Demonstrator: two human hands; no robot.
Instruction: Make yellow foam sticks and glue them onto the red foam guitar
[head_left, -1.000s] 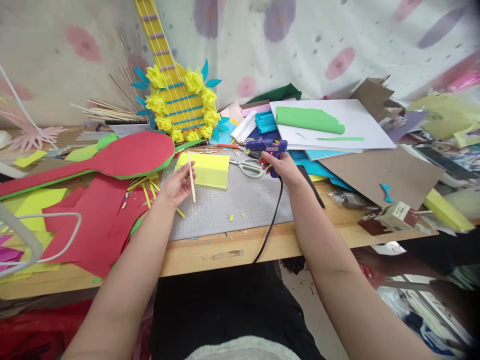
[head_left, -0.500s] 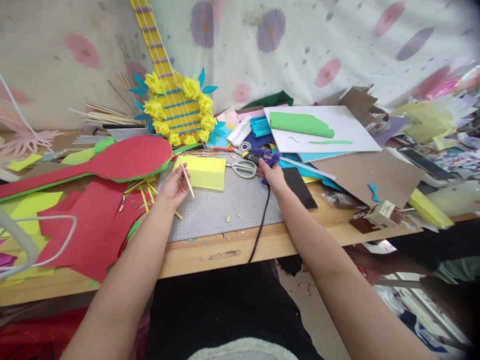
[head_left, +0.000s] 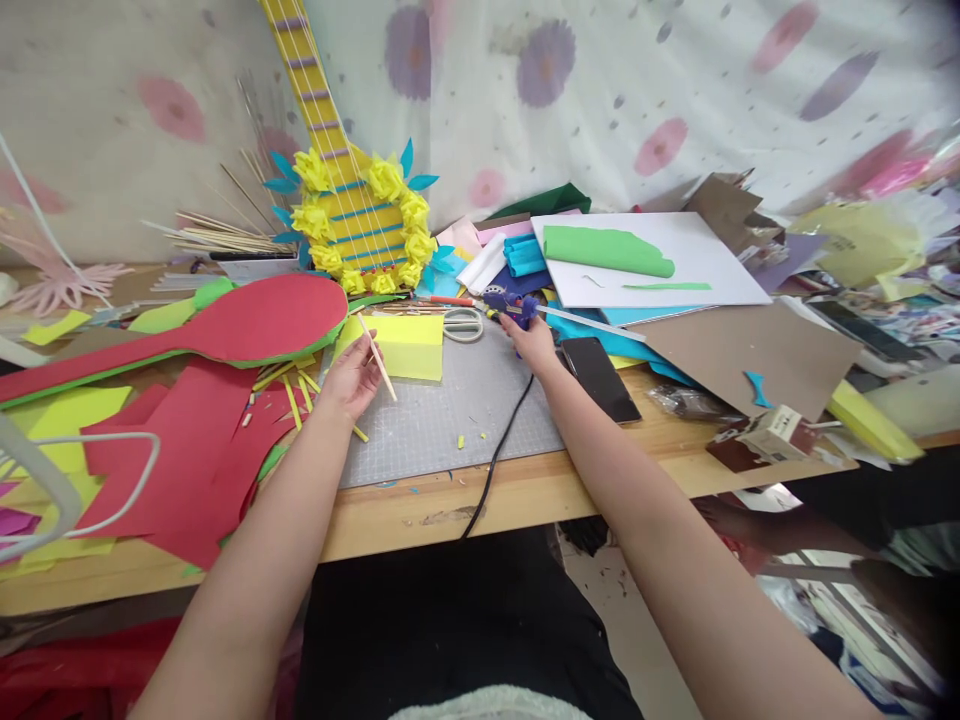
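Observation:
My left hand is closed on a thin wooden stick, which slants down to the right over the grey cutting mat. Just behind it lies a folded yellow paper. My right hand grips a blue hot glue gun, its black cord trailing over the table's front edge. A long white glue stick extends from the back of the gun to the right. Scissors with pale handles lie left of the gun, beside the yellow paper.
A red guitar-shaped cutout lies at left over red paper sheets. The yellow flower-trimmed guitar stands at the back. A black phone, a white board and brown cardboard occupy the right side.
My right hand and the glue gun have moved slightly left, the cord swinging left too. The scissors have shifted left and back against the yellow paper. More of the phone shows.

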